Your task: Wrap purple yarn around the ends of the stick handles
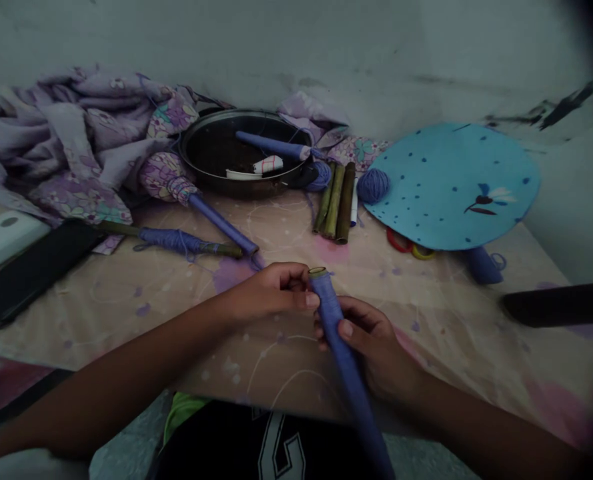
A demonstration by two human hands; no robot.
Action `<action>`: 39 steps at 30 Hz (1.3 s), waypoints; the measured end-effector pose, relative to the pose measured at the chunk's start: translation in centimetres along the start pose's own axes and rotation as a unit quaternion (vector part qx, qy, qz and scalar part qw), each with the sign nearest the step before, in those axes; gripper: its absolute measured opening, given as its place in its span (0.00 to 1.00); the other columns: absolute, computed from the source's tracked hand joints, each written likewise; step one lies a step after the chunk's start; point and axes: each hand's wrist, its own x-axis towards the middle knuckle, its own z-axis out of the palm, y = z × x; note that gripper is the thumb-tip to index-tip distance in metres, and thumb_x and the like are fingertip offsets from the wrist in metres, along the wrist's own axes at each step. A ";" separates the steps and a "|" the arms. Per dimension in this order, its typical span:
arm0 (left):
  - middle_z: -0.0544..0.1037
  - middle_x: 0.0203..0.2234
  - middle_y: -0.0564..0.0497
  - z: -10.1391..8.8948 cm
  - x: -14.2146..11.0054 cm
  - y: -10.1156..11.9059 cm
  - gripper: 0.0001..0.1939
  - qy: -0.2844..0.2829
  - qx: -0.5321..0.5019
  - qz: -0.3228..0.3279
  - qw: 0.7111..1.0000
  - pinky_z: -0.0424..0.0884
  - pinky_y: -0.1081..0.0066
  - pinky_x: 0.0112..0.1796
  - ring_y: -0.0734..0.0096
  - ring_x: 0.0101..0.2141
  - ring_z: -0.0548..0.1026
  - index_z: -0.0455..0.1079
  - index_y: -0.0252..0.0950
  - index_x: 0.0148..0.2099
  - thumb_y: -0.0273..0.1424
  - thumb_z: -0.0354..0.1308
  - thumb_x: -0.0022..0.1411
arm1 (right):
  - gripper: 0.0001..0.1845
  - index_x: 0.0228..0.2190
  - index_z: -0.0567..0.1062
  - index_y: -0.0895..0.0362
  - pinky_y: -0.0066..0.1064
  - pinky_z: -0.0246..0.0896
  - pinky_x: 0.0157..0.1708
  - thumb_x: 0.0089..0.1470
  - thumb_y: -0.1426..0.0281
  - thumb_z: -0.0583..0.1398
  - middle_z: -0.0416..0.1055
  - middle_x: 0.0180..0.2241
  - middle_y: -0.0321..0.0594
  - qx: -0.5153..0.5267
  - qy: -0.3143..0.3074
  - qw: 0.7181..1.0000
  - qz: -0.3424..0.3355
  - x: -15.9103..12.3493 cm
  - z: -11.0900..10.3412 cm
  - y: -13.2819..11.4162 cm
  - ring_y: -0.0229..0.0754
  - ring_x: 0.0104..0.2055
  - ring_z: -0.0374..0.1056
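My left hand (271,293) pinches the upper end of a long stick wrapped in blue thread (337,347), close to its bare bamboo tip (317,272). Lower down, my right hand (369,343) curls around the same stick, with the thumb lying on the wrapping. The stick slants from the tip down towards my lap, and its far end runs out of view. Both hands are over a pale floral tablecloth (276,360). Nearest to them lies a thread-wrapped stick (186,242), beyond my left hand.
A dark round pan (201,160) holds a blue-wrapped stick and white pieces. Nearby are floral purple cloth (76,153), blue yarn balls (373,186), bamboo pieces (335,203), a blue round fan (456,187), a black phone (31,270) and a dark rod (561,303).
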 end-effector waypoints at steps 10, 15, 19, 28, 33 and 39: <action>0.72 0.22 0.54 0.4 -0.1 -0.3 0.16 0.009 -0.031 0.032 0.999 0.65 0.76 0.27 0.77 0.24 0.71 0.67 0.31 0.32 0.37 0.66 0.48 | 0.24 0.40 0.69 0.52 0.27 0.64 0.25 0.41 0.63 0.69 0.69 0.31 0.35 0.019 -0.092 0.994 0.065 0.5 0.1 -0.1 0.34 0.25 0.68; 0.74 0.23 0.52 0.2 0.0 -0.3 0.17 0.000 -0.037 0.020 0.999 0.67 0.75 0.28 0.75 0.25 0.72 0.67 0.31 0.33 0.40 0.65 0.50 | 0.17 0.37 0.71 0.55 0.26 0.64 0.28 0.45 0.63 0.67 0.70 0.28 0.35 0.041 -0.093 0.993 0.065 0.6 -0.4 0.1 0.34 0.27 0.67; 0.75 0.23 0.51 0.1 -0.2 -0.2 0.17 -0.059 -0.075 0.013 0.995 0.69 0.71 0.30 0.72 0.25 0.74 0.67 0.32 0.36 0.40 0.64 0.52 | 0.17 0.36 0.73 0.56 0.28 0.65 0.31 0.46 0.61 0.67 0.71 0.31 0.37 0.072 -0.117 0.986 0.098 0.7 -0.7 0.1 0.35 0.29 0.68; 0.72 0.26 0.53 -0.6 -0.3 0.0 0.15 -0.087 0.010 0.056 0.995 0.65 0.75 0.32 0.75 0.29 0.70 0.69 0.32 0.35 0.40 0.61 0.54 | 0.20 0.39 0.73 0.55 0.33 0.65 0.32 0.46 0.58 0.66 0.71 0.32 0.37 0.108 -0.202 0.962 0.148 0.7 -1.4 0.2 0.37 0.27 0.67; 0.72 0.28 0.51 -0.5 -0.1 -0.2 0.14 -0.045 0.107 0.104 0.988 0.64 0.74 0.34 0.73 0.31 0.69 0.69 0.32 0.34 0.40 0.57 0.58 | 0.14 0.41 0.71 0.53 0.32 0.65 0.29 0.53 0.63 0.60 0.72 0.32 0.38 0.119 -0.204 0.962 0.140 0.6 -0.9 -0.7 0.38 0.28 0.69; 0.68 0.24 0.55 -0.4 0.2 -0.6 0.09 -0.024 0.150 0.110 0.982 0.61 0.76 0.31 0.78 0.27 0.65 0.67 0.33 0.31 0.34 0.55 0.58 | 0.14 0.39 0.70 0.52 0.28 0.59 0.20 0.49 0.62 0.59 0.71 0.25 0.34 0.105 -0.162 0.973 0.125 0.6 -0.5 -0.9 0.35 0.19 0.63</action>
